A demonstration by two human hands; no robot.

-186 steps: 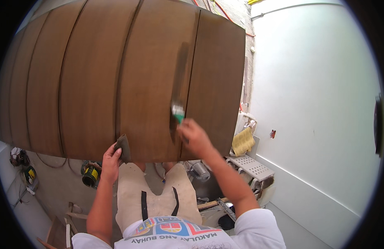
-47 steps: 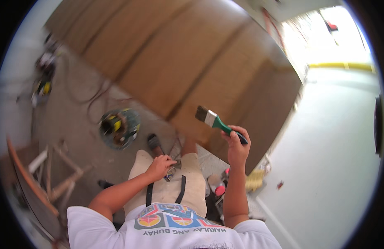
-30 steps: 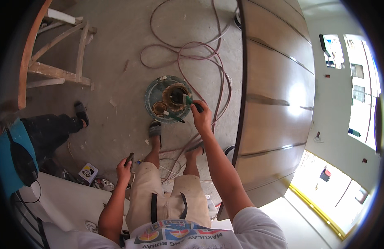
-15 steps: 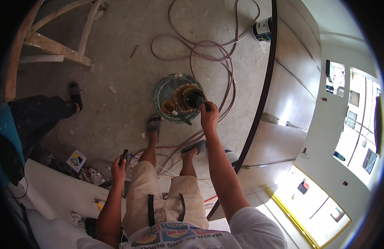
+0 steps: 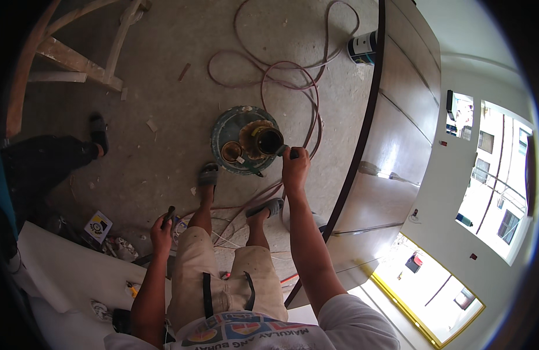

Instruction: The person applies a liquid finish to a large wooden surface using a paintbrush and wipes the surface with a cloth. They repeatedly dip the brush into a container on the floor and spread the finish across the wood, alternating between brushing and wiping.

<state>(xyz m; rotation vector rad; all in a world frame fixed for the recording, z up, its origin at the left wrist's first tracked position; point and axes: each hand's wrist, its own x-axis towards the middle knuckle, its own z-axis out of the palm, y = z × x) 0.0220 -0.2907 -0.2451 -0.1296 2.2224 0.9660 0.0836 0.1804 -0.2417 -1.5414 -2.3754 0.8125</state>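
Observation:
My right hand (image 5: 295,172) is closed on a dark-handled flat tool (image 5: 283,151), which looks like a putty knife. Its blade end is at the near right rim of an open can (image 5: 270,141) with a dark inside. Below the can lies a brown-stained patch on a round, dark green lid or drum top (image 5: 224,125). A smaller open tin (image 5: 231,152) with brown contents stands beside it. Lower down, my left hand (image 5: 160,235) grips a short black-handled tool (image 5: 169,216); its working end cannot be made out.
Reddish hose (image 5: 319,116) loops over the concrete floor. A large dark panel (image 5: 392,146) stands along the right, with a paint bucket (image 5: 361,48) behind its far end. Wooden trestle legs (image 5: 77,61) are far left. Another person's leg (image 5: 53,154) reaches in from the left.
The tool in my right hand has moved from over the can's mouth to its right rim. My left hand keeps its hold. The whole view has shifted slightly.

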